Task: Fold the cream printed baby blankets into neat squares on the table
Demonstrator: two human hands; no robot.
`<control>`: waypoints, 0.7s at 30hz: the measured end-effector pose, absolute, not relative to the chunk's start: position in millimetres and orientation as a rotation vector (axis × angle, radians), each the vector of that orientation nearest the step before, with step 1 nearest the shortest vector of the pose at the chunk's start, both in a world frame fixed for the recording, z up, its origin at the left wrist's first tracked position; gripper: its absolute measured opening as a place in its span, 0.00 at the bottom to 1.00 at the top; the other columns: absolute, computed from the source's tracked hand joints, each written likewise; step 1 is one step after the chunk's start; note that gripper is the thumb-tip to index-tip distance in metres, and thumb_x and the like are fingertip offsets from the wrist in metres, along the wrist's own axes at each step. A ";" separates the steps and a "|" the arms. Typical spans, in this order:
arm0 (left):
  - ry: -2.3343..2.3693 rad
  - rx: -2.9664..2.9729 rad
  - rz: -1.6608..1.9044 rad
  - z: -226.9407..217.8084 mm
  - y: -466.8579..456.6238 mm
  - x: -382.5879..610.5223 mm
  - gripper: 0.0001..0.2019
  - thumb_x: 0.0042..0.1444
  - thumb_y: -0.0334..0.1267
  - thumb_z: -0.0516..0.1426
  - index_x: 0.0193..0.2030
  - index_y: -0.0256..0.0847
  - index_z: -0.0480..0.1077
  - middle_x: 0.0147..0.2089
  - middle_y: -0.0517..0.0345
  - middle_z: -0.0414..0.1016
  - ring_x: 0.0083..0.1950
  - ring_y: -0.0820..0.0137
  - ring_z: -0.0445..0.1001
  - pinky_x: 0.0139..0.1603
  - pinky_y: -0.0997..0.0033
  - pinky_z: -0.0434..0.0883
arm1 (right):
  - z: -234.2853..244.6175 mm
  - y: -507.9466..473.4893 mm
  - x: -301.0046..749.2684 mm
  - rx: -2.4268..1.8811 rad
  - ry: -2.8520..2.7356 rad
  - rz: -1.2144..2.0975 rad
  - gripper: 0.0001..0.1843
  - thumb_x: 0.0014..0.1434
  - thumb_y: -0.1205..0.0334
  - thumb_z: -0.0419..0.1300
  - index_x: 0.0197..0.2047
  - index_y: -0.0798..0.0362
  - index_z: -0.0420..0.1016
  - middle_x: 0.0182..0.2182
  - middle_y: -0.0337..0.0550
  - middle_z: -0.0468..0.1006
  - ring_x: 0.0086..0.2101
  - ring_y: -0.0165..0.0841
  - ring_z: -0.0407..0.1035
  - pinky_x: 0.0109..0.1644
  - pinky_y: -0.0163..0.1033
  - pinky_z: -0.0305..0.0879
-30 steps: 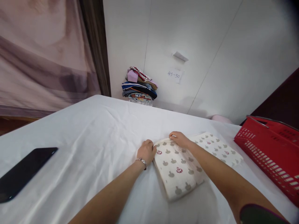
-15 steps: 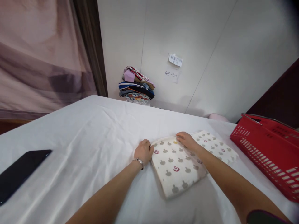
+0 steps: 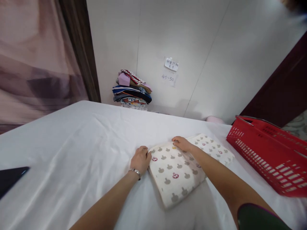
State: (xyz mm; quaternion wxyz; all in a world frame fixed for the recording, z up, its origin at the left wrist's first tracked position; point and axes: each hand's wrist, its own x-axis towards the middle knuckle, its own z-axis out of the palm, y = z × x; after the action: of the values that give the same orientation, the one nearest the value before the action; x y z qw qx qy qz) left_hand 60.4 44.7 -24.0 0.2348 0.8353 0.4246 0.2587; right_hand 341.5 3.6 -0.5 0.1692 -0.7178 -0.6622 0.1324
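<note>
The left hand (image 3: 140, 160), fingers loosely curled, touched the far left corner of the folded white cloth printed with grey and red mushrooms (image 3: 176, 176); the right hand (image 3: 182, 144), fingers nearly together, lay on its far edge. Whether either gripped fabric could not be told. Unlike a second earlier, a yellow print (image 3: 174, 148) showed by the right hand. White-sheeted table (image 3: 105, 140) stretched from the cloth left to a flat black device (image 3: 11, 179); rightward, a red perforated plastic basket (image 3: 263, 145) stood close.

An indoor room, home or workroom unclear: a curtain (image 3: 31, 57) at ten o'clock, stacked clothes (image 3: 132, 91) and handwritten notes (image 3: 171, 65) by a white wall (image 3: 115, 35) at twelve, a red basket (image 3: 257, 147) at two.
</note>
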 end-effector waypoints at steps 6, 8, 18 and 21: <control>1.123 2.292 0.808 -23.7 46.6 61.7 0.14 0.56 0.38 0.46 0.24 0.40 0.68 0.47 0.52 0.68 0.51 0.67 0.64 0.55 0.65 0.62 | -10.0 -1.2 340.6 -1.990 -1.841 0.393 0.09 0.55 0.62 0.51 0.38 0.50 0.70 0.36 0.40 0.76 0.37 0.33 0.69 0.41 0.37 0.63; 1.168 2.329 0.763 -22.8 46.3 62.0 0.13 0.55 0.37 0.47 0.25 0.39 0.69 0.46 0.52 0.69 0.51 0.66 0.64 0.53 0.64 0.62 | -16.7 1.0 340.5 -1.973 -1.829 0.373 0.10 0.56 0.62 0.50 0.38 0.50 0.70 0.35 0.39 0.76 0.37 0.32 0.68 0.42 0.37 0.62; 1.221 2.357 0.679 -20.4 45.7 62.0 0.14 0.55 0.37 0.46 0.25 0.40 0.68 0.43 0.55 0.71 0.50 0.66 0.65 0.48 0.64 0.62 | -28.7 11.4 334.0 -1.963 -1.797 0.220 0.10 0.58 0.63 0.48 0.32 0.51 0.69 0.44 0.42 0.73 0.45 0.32 0.65 0.54 0.42 0.53; 1.267 2.412 0.672 -20.5 44.5 61.5 0.12 0.54 0.38 0.47 0.26 0.40 0.69 0.45 0.53 0.70 0.52 0.65 0.63 0.49 0.63 0.61 | -32.4 11.5 330.1 -1.972 -1.797 0.207 0.10 0.58 0.63 0.48 0.38 0.49 0.70 0.43 0.41 0.74 0.46 0.33 0.65 0.56 0.46 0.50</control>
State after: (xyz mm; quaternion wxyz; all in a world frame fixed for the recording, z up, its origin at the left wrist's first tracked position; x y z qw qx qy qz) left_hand 61.5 44.5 -20.5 0.1670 0.8474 0.4452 0.2362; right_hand 330.1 11.5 -32.4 0.2306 -0.7172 -0.6534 0.0751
